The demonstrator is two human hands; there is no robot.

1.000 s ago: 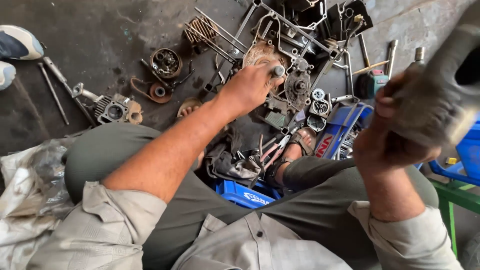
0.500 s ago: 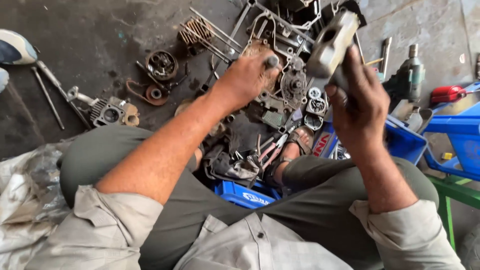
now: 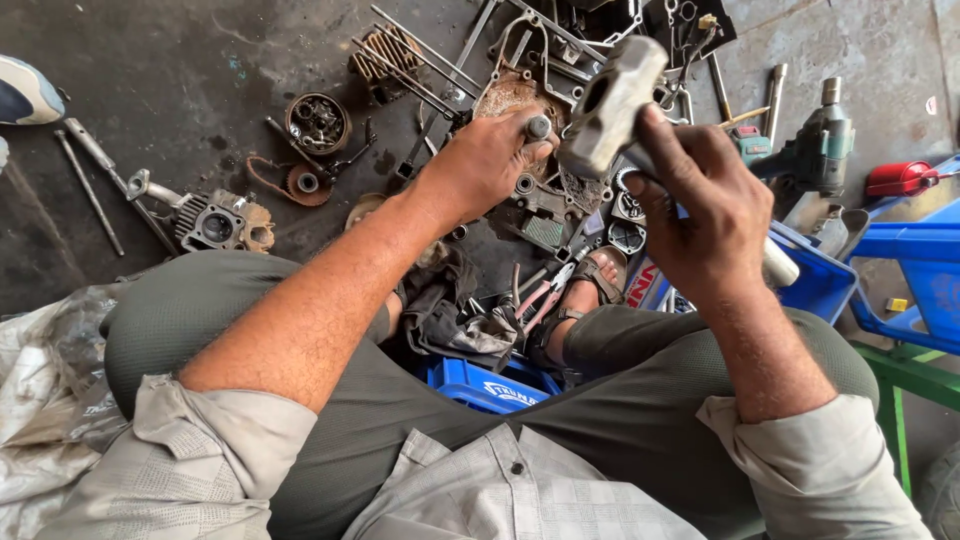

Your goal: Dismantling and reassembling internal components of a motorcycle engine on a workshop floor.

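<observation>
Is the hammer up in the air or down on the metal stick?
Up: the hammer in the right hand hangs beside the punch.

the hammer (image 3: 612, 105) has a dull grey metal head, scuffed and matt, and the punch (image 3: 538, 127) beside it is worn dark steel. the engine parts (image 3: 545, 205) look like greasy, rusty cast metal on a rough, oil-stained concrete floor (image 3: 150, 60). the crate (image 3: 480, 385) is glossy blue plastic, the trousers (image 3: 330, 400) matt olive cloth.
</observation>
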